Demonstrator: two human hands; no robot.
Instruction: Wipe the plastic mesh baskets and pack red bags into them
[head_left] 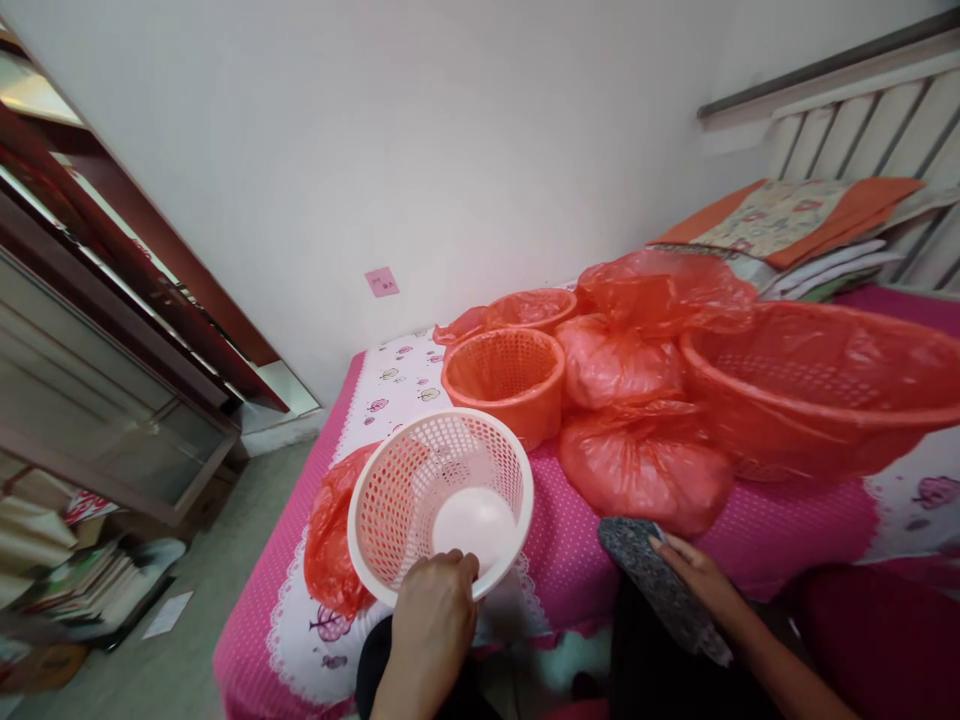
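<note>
My left hand (437, 615) is closed over the near rim of a pale pink-white plastic basket (441, 510) with perforated sides. The basket tilts so that I see its solid round bottom. My right hand (690, 565) grips a folded, speckled grey cloth (660, 580) low on the right, away from the basket. Under the basket's left side lies a loose red plastic bag (334, 545). Just beyond the basket stands an orange-red perforated basket (504, 385). Two filled red plastic bags, an upper one (619, 360) and a lower one (649, 480), rest right of it.
A bed (277, 610) with a pink and white patterned cover bears everything. A large red basket lined with plastic (810, 420) stands at the right, another red basket (536, 308) by the wall. Folded bedding (795, 225) lies at the back right. A glazed door (97, 390) is at the left.
</note>
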